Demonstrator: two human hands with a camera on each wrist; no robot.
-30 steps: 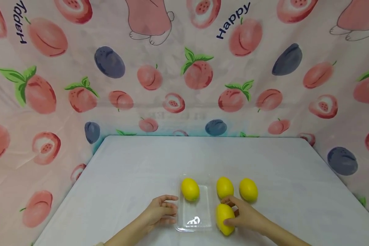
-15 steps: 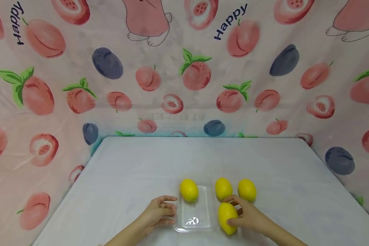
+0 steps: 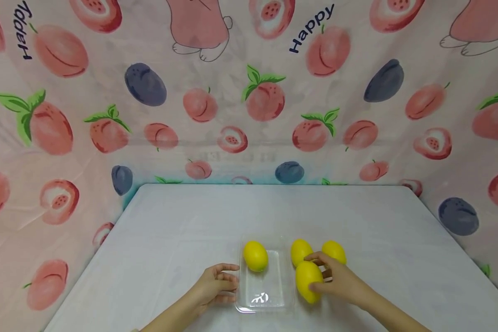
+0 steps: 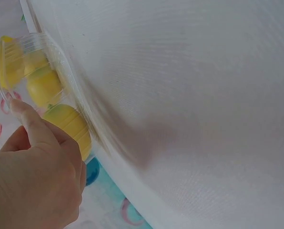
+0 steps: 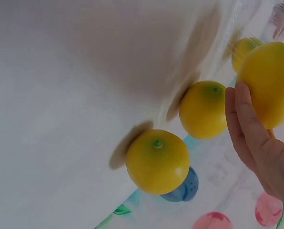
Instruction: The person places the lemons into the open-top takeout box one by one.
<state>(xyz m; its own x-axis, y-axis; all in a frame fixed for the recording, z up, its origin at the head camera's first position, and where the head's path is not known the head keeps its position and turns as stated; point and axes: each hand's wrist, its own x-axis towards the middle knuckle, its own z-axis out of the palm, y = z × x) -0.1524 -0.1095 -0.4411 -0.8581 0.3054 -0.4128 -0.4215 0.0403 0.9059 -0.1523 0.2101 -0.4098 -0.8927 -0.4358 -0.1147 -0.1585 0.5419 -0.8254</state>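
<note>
My right hand grips a yellow lemon, thumb on its near side and fingers on its far side. In the right wrist view this lemon is raised above the table. A clear plastic box stands just left of it, with one lemon in its far left part. My left hand rests at the box's left side, its fingertips against the edge; in the left wrist view one fingertip touches the rim. Two more lemons, one partly hidden and one farther right, lie behind my right hand.
A white-covered table extends behind and to both sides of the box. Its far edge meets a pink hanging cloth printed with peaches and blue fruit, which also closes off the left and right sides.
My right hand has lifted the lemon off the table and moved it slightly away from me, towards the two lemons behind. The left hand and the box stay where they were.
</note>
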